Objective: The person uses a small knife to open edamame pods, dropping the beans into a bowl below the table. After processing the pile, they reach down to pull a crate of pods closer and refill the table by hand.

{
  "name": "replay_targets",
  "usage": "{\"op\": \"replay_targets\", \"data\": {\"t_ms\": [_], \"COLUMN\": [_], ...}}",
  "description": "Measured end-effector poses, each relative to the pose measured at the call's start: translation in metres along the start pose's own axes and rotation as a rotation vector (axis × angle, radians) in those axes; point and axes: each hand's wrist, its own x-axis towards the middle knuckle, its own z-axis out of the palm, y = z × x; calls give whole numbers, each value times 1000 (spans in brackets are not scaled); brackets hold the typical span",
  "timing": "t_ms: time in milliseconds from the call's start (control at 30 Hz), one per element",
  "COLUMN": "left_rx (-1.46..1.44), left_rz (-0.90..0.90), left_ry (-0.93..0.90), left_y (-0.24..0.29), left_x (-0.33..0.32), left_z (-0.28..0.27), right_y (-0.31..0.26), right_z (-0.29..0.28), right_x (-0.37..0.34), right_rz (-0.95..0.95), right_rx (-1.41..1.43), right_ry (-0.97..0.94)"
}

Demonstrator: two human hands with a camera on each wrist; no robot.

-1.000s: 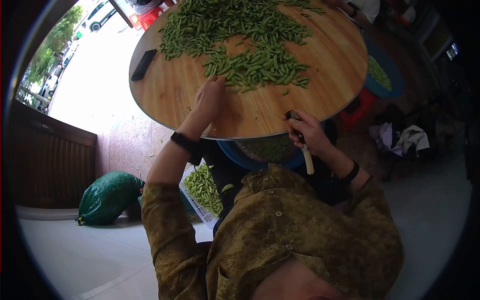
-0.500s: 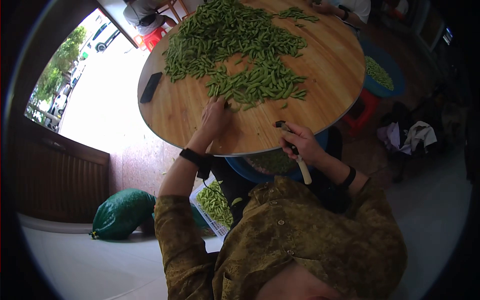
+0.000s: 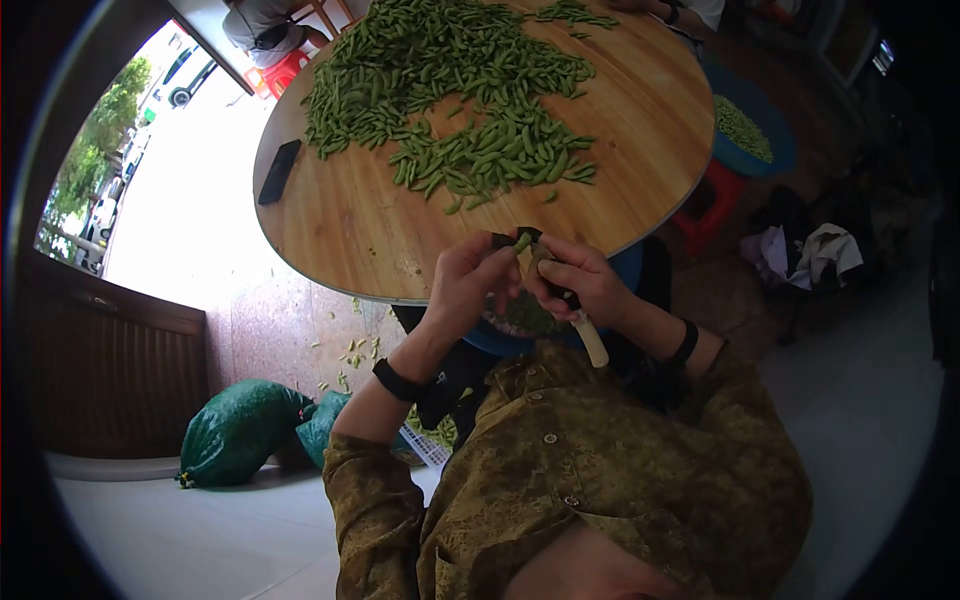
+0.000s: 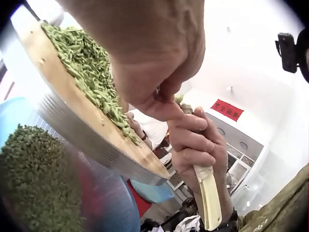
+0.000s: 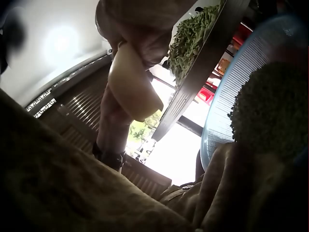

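My left hand (image 3: 468, 278) pinches a green bean pod (image 3: 522, 243) between thumb and fingers, just off the near edge of the round wooden table (image 3: 640, 120). Close beside it, my right hand (image 3: 582, 278) grips a tool with a cream handle (image 3: 592, 343). The handle (image 4: 209, 198) sticks out below the curled fingers in the left wrist view; its working end is hidden between the hands. Both hands meet at the pod. A large heap of bean pods (image 3: 430, 70) covers the far part of the table, with a smaller spread nearer me.
A blue basin (image 4: 111, 203) of small green pieces stands under the table edge. A phone (image 3: 279, 172) lies at the table's left. Green sacks (image 3: 240, 430) and a white basket (image 3: 425, 448) of pods are on the floor. Another basin (image 3: 780, 150) stands at right.
My left hand has come from the edge of the pod spread back toward me with a pod, and now meets my right hand. The right hand keeps its grip on the tool.
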Motion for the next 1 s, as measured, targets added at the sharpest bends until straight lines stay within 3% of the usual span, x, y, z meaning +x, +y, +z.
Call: {"op": "replay_targets", "data": {"t_ms": [300, 500, 600, 667, 800, 900, 967, 1000], "left_rx": [-80, 17, -122, -628, -873, -647, 316, 316], "left_rz": [-24, 126, 95, -89, -178, -157, 335, 333], "left_ry": [-14, 40, 9, -164, -311, -151, 120, 120], "left_y": [-6, -23, -24, -21, -35, -29, -26, -22], "left_x": [-4, -2, 0, 0, 4, 2, 2, 1], "left_z": [3, 2, 3, 5, 4, 10, 11, 10], "right_y": [-2, 4, 3, 1, 3, 0, 2, 4], "right_z": [4, 5, 0, -2, -7, -5, -5, -4], "right_x": [-1, -1, -1, -1, -5, -4, -4, -5], "right_rz": [23, 1, 68, 84, 128, 144, 148, 152], "right_rx": [98, 37, 195, 284, 452, 443, 450, 456], "right_ry": [13, 92, 72, 45, -20, 73, 73, 74]}}
